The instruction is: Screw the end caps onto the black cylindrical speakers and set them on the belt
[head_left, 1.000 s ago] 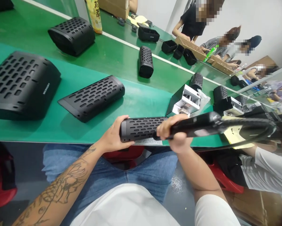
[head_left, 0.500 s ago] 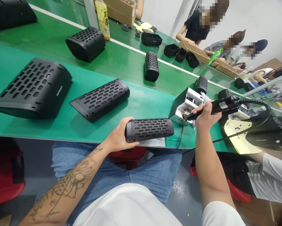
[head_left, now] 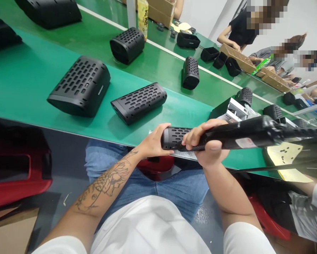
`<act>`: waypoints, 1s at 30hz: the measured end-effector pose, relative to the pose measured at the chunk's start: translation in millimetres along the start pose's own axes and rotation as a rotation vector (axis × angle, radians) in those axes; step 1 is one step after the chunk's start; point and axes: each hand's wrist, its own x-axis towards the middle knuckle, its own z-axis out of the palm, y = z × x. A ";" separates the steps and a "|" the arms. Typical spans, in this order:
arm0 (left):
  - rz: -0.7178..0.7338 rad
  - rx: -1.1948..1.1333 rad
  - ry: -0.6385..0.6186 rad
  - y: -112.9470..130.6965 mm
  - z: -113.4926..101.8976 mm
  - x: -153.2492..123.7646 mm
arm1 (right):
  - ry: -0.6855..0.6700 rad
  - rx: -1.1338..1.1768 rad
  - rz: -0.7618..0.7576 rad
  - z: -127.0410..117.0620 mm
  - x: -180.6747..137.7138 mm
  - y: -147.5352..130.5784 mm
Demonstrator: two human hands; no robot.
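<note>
My left hand [head_left: 157, 141] is closed round the left end of a black speaker housing [head_left: 171, 137] with a slotted grille, lying near the table's front edge. In my right hand [head_left: 207, 141] is a black electric screwdriver [head_left: 235, 133], held nearly level with its cable end to the right. Its tip points at the lower left part of the housing; whether it touches a screw I cannot make out. The right hand hides the housing's right end. Behind that hand stands a silver and black screw feeder [head_left: 231, 110], partly covered by the screwdriver.
Other slotted housings lie on the green table: a flat one [head_left: 139, 102], a large one [head_left: 80, 86] and several farther back. A yellow bottle [head_left: 142, 19] stands behind. A yellow sheet [head_left: 284, 155] lies to the right, near a co-worker's arm. Several people sit across the table.
My right hand has brought the screwdriver from the screw feeder leftward to the housing in my left hand. The view has shifted left, so everything appears farther right.
</note>
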 end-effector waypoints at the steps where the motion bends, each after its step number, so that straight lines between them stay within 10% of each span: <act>1: 0.008 -0.004 0.003 -0.4 0.9 0.6 | -0.001 -0.022 0.031 3.9 -0.9 6.9; 17: 0.206 -0.044 0.082 -21.7 14.2 2.6 | -0.022 -0.001 -0.169 -0.9 9.0 -21.3; 30: 0.334 -0.043 0.146 -25.5 12.0 1.8 | -0.030 0.039 -0.103 7.7 -9.0 17.8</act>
